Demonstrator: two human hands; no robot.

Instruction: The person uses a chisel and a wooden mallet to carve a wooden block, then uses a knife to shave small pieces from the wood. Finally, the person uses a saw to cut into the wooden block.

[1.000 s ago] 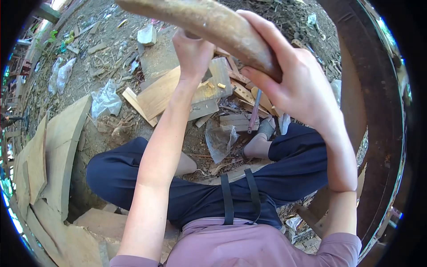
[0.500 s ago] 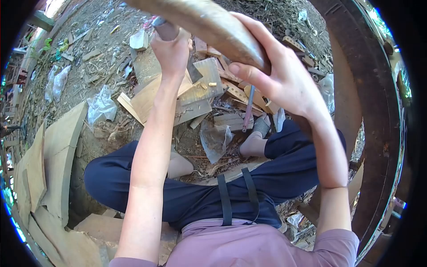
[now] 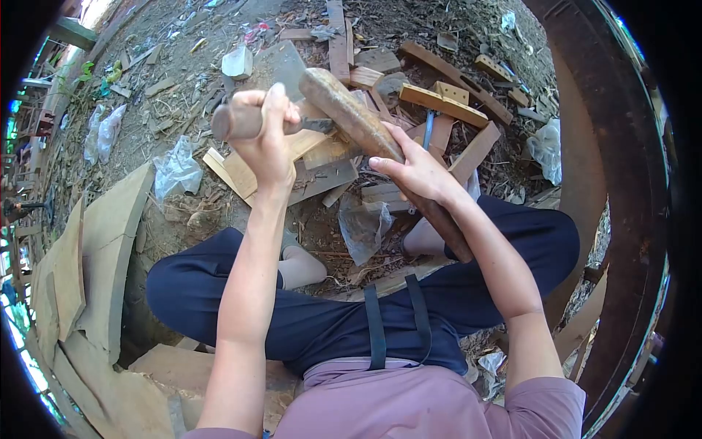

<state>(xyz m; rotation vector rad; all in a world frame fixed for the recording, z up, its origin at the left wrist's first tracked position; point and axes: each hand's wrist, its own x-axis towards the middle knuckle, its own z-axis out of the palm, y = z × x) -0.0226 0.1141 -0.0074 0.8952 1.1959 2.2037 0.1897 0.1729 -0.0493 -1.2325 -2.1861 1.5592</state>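
Observation:
My left hand (image 3: 259, 132) is closed around the thick wooden handle (image 3: 238, 123) of a tool. Its dark flat metal blade (image 3: 318, 126) points right, toward a long, rounded bar of worn wood (image 3: 358, 121). My right hand (image 3: 420, 172) grips this bar near its middle, thumb on top and the other fingers mostly hidden along its far side. The bar slants from upper left down to the right, its lower end (image 3: 457, 245) overlapping my right thigh in this view. Behind the tool lie wooden boards (image 3: 322, 179) on the ground.
Wood offcuts (image 3: 442, 102) and a blue-tipped tool (image 3: 429, 128) lie ahead among dirt and shavings. Clear plastic bags (image 3: 178, 170) are scattered about. Curved boards (image 3: 113, 249) stack at the left, and a large dark curved rim (image 3: 629, 219) stands on the right.
The wooden bar has come down away from the camera, its lower end swinging toward my right thigh. My left hand has moved down, its tool handle now pointing left.

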